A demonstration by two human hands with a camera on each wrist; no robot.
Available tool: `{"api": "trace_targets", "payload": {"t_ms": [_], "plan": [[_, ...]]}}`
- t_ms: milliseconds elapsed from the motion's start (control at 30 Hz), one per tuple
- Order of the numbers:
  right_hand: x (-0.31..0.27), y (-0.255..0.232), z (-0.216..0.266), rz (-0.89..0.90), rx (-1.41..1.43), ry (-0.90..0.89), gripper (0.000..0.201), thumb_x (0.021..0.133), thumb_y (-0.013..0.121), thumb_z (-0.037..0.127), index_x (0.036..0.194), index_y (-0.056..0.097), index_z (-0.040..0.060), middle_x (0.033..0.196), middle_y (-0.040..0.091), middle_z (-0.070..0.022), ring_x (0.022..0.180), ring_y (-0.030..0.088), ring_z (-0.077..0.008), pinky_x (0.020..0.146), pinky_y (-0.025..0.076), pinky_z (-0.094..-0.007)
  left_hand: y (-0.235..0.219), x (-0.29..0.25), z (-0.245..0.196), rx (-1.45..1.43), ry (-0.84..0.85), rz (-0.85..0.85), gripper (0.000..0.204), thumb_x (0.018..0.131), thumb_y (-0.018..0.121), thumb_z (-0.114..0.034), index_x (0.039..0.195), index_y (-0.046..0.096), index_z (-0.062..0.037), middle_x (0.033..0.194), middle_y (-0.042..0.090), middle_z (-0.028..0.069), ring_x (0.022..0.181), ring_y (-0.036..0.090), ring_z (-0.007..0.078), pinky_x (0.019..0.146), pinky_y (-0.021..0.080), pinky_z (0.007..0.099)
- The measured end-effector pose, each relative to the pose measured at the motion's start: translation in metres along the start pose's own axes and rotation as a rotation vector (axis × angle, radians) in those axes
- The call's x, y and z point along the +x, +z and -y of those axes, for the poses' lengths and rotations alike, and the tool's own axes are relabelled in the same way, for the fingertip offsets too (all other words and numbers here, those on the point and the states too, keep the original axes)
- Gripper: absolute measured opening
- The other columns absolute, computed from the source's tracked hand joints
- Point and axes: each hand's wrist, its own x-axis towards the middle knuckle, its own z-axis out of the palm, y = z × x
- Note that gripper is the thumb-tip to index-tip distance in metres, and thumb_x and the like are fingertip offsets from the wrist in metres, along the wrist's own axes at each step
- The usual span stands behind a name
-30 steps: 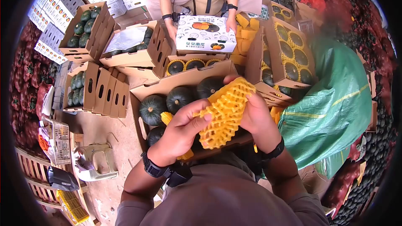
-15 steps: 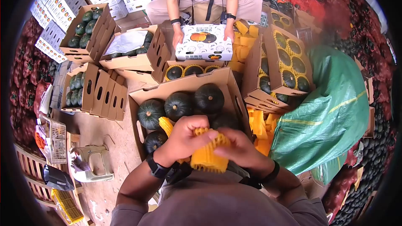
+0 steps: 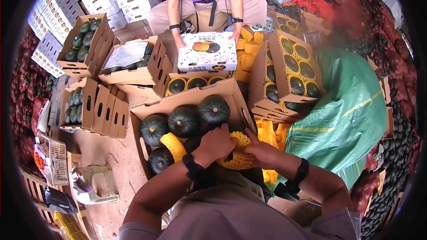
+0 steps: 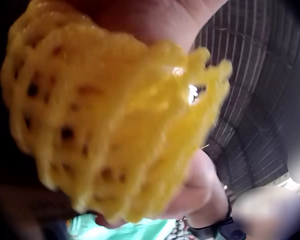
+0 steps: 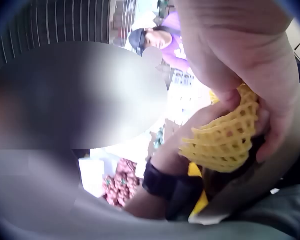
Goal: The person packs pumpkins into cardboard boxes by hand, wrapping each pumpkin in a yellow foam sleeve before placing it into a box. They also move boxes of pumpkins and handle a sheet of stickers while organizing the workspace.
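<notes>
Both hands are down at the near edge of the box [image 3: 147, 109], working one yellow foam net [image 3: 238, 158] between them. The left hand [image 3: 216, 143] has its fingers curled over the net's left side; the right hand [image 3: 262, 151] pinches the right side, thumb and fingers hooked into the mesh. The net is bunched and stretched around something dark at the box's near right corner; what is under it I cannot tell for sure. In the left wrist view the net [image 4: 105, 120] is soft, open-celled and bright yellow, crumpled in the grip.

There is little room here: the box's right wall stands just beside the right hand, and squashes [image 3: 182, 121] fill the far half of the box in a row. Another net [image 3: 174, 146] lies rolled between the squashes, just beside the left wrist. More loose nets [image 3: 271, 133] are heaped right of the box, against a green sack [image 3: 351, 102].

Further out, open cartons of squashes stand on the bare floor [image 3: 111, 151] to the left and far side. A second person sits opposite, both hands on a white printed box [image 3: 207, 52]. Red mesh bags line the far left and right edges.
</notes>
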Motion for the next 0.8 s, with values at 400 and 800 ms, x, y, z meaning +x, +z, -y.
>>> {"api": "trace_targets", "payload": {"t_ms": [400,800], "plan": [[-0.005,0.024,-0.006,-0.329,-0.175,-0.988,0.032,0.1,0.043,0.025,0.11,0.06,-0.0013,0.101,0.065,-0.0101,0.085,0.06,-0.0163,0.079,0.046,-0.0262,-0.022,-0.053,0.027,-1.505,0.143,0.116,0.043,0.095,0.044,-0.023,0.13,0.048,0.0008,0.123,0.057,0.011,0.111,0.055,0.0177,0.098,0.041,0.0294],[-0.002,0.043,0.016,-0.032,0.109,-1.142,0.019,0.094,0.055,0.019,0.092,0.059,-0.0003,0.089,0.062,-0.0109,0.086,0.06,-0.0175,0.081,0.047,-0.0289,-0.042,-0.06,0.04,-0.993,0.31,0.053,0.068,0.097,0.037,-0.053,0.147,0.022,-0.0094,0.12,0.053,0.0111,0.11,0.051,0.0186,0.098,0.039,0.0304]]}}
